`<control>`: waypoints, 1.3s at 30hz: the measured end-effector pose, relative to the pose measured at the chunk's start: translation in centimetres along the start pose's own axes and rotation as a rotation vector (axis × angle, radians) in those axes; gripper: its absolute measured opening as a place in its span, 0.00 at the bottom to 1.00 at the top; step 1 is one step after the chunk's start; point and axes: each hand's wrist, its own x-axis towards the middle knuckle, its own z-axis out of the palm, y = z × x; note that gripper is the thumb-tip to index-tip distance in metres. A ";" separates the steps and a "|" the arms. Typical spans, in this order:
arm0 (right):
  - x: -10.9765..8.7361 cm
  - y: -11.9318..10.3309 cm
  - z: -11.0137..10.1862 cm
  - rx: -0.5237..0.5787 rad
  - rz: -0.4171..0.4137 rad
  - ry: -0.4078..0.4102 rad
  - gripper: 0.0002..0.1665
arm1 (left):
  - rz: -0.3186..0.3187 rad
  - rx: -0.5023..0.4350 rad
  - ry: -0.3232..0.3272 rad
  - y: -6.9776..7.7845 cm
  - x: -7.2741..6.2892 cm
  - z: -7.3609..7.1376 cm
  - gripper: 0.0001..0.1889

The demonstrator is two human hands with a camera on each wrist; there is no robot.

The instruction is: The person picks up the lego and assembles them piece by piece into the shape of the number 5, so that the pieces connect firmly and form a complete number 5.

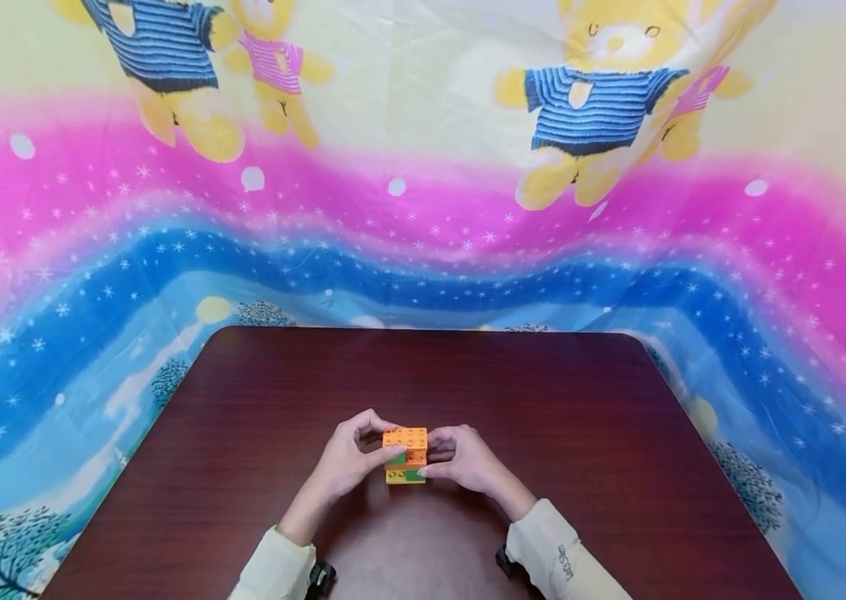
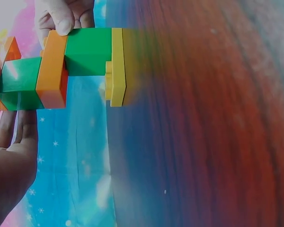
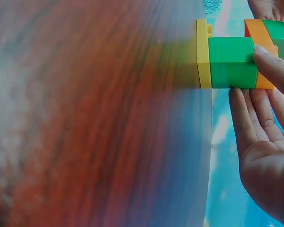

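Note:
A small tower of toy building blocks stands on the table between my two hands. At its base is a yellow plate (image 1: 395, 478), with a green block (image 2: 89, 52) on its right side. Above that lies an orange piece (image 2: 51, 75), then a second green block (image 2: 21, 78) on the left, and a studded orange piece (image 1: 406, 437) on top. My left hand (image 1: 348, 457) pinches the upper part from the left, its thumb in front and fingers behind. From the right, my right hand (image 1: 470, 460) grips the lower green block near the middle orange piece, thumb in front.
The dark reddish-brown table (image 1: 543, 392) has rounded far corners. Behind it and along both sides hangs a patterned cloth (image 1: 423, 217) with bears and snowflakes. Dark straps (image 1: 321, 577) sit at the wrists below pale sleeves (image 1: 276, 567).

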 end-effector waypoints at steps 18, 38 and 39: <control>0.1 0.0 -0.1 0.003 -0.004 -0.009 0.20 | -0.043 -0.029 0.013 0.0 0.0 0.1 0.14; -0.5 -0.1 0.4 -0.038 0.003 0.017 0.21 | 0.006 0.046 -0.022 -0.2 -0.8 -0.6 0.17; -0.6 -0.1 0.4 -0.037 0.004 0.018 0.22 | 0.008 0.050 -0.026 -0.2 -0.8 -0.7 0.17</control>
